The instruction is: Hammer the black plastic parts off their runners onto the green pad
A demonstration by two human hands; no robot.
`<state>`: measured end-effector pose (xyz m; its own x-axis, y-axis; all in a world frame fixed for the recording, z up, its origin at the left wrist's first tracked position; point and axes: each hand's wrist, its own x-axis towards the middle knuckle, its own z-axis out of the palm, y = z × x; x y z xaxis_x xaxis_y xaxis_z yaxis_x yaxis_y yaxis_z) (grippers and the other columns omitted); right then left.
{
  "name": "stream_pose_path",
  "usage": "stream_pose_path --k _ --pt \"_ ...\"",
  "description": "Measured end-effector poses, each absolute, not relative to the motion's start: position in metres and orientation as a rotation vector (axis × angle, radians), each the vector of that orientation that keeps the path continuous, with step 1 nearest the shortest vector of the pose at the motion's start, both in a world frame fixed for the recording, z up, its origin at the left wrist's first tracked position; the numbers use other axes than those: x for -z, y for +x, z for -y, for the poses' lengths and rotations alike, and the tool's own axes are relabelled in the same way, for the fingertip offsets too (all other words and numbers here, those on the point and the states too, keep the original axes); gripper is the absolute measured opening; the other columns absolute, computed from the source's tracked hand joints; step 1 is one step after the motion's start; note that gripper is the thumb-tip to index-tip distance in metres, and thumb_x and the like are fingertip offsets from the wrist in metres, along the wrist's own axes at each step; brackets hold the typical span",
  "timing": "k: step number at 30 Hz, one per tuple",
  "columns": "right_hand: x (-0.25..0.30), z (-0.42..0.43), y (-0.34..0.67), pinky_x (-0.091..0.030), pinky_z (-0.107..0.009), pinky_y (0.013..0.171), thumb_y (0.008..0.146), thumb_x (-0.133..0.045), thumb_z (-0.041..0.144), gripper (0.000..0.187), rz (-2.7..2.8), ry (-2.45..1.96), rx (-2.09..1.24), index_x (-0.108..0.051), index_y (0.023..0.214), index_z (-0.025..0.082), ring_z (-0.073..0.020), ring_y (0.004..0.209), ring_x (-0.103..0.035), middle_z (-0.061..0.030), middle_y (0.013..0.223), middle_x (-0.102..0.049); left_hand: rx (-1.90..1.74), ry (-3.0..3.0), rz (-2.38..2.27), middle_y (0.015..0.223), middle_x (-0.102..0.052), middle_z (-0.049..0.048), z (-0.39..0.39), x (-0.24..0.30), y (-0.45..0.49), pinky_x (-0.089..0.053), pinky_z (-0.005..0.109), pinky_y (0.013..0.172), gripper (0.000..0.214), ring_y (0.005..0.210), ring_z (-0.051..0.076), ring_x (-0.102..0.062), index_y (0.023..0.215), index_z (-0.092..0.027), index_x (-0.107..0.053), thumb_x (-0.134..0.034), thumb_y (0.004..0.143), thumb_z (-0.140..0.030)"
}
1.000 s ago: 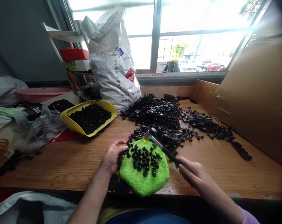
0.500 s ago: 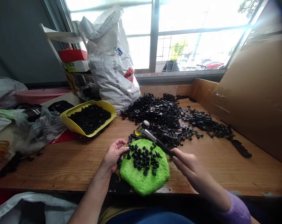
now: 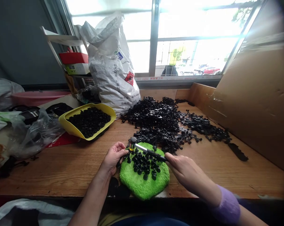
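My right hand (image 3: 183,169) is closed around the black handle of a small hammer (image 3: 145,150). The hammer has a metal shaft and a head with one black face and one yellow face. Its head is low at the upper left edge of a fuzzy green pad (image 3: 142,188), beside my left fingertips. My left hand (image 3: 114,156) is closed in a pinch on a small black part (image 3: 129,160), partly hidden by the fingers and hammer. Several black mushroom-shaped pieces (image 3: 144,164) lie together on the pad.
A large heap of black stemmed parts (image 3: 156,116) spreads behind the pad. At the left stands a yellow tub (image 3: 72,130) of black pieces, near a white sack (image 3: 113,75). Clear plastic bags (image 3: 35,135) lie farther left. A cardboard sheet (image 3: 257,103) borders the right side.
The hammer head has swung down and left, from above the pad's far edge to beside my left fingertips. My right hand moved slightly left. My left hand keeps its pinch.
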<state>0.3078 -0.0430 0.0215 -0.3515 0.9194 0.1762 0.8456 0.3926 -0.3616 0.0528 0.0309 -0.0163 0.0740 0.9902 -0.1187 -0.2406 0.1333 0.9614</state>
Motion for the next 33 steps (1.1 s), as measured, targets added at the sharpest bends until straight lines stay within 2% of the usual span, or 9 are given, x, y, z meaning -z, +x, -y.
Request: stream_pose_path --k 2,7,15,19,23,27,33 --pt "-0.021 0.043 0.307 -0.026 -0.024 0.046 0.094 -0.026 0.024 0.024 2.28 -1.516 -0.29 -0.04 0.074 0.021 -0.0135 0.05 -0.046 0.0001 0.06 -0.052 -1.176 0.972 -1.062 0.052 -0.047 -0.0091 -0.031 0.017 0.053 -0.021 0.012 0.03 0.028 0.034 0.001 -0.033 0.07 -0.018 -0.047 -0.072 0.057 -0.019" --pt "-0.022 0.042 0.305 -0.021 -0.026 0.045 0.091 -0.033 0.026 0.024 2.359 -1.565 -0.243 -0.04 0.069 0.021 -0.0133 0.046 -0.042 0.0018 0.054 -0.047 -1.19 1.01 -1.065 0.051 -0.048 -0.0083 -0.033 0.017 0.054 -0.022 0.013 0.032 0.026 0.035 0.002 -0.036 0.067 -0.017 -0.049 -0.072 0.056 -0.019" --pt "-0.009 0.039 0.309 -0.026 -0.024 0.047 0.093 -0.031 0.03 0.026 2.285 -1.52 -0.398 -0.04 0.07 0.021 -0.0126 0.051 -0.043 0.0028 0.057 -0.045 -1.16 0.883 -1.014 0.049 -0.048 -0.008 -0.031 0.019 0.051 -0.022 0.011 0.031 0.023 0.033 0.001 -0.035 0.069 -0.016 -0.049 -0.07 0.06 -0.016" --pt "-0.012 0.047 0.314 -0.032 -0.023 0.05 0.094 -0.027 0.034 0.029 2.102 -1.345 -0.677 -0.041 0.073 0.02 -0.0109 0.053 -0.042 0.0038 0.06 -0.042 -1.166 0.719 -0.953 0.057 -0.051 -0.0055 -0.029 0.018 0.041 -0.022 0.01 0.031 0.019 0.034 -0.001 -0.034 0.074 -0.015 -0.051 -0.066 0.063 -0.013" --pt "-0.012 0.058 0.321 -0.03 -0.023 0.045 0.093 -0.031 0.037 0.029 1.945 -1.255 -0.946 -0.044 0.074 0.019 -0.0099 0.048 -0.036 0.0057 0.054 -0.036 -1.176 0.675 -0.911 0.062 -0.052 -0.0032 -0.027 0.015 0.037 -0.023 0.009 0.032 0.014 0.035 -0.002 -0.03 0.075 -0.013 -0.051 -0.061 0.066 -0.014" --pt "-0.002 0.067 0.33 -0.033 -0.023 0.047 0.091 -0.037 0.039 0.027 1.876 -1.252 -0.937 -0.051 0.081 0.019 -0.0117 0.052 -0.041 0.003 0.059 -0.043 -1.172 0.67 -0.89 0.065 -0.052 -0.0015 -0.023 0.011 0.038 -0.022 0.009 0.032 0.012 0.035 -0.002 -0.027 0.079 -0.013 -0.052 -0.058 0.07 -0.018" --pt "0.01 0.081 0.35 -0.036 -0.024 0.043 0.085 -0.043 0.046 0.03 1.673 -1.298 -0.945 -0.057 0.082 0.019 -0.0136 0.048 -0.044 0.0004 0.057 -0.048 -1.167 0.884 -1.026 0.06 -0.044 -0.0071 0.03 -0.01 -0.009 -0.023 0.011 0.033 0.021 0.036 0.0 -0.029 0.086 -0.019 -0.049 -0.062 0.07 -0.02"
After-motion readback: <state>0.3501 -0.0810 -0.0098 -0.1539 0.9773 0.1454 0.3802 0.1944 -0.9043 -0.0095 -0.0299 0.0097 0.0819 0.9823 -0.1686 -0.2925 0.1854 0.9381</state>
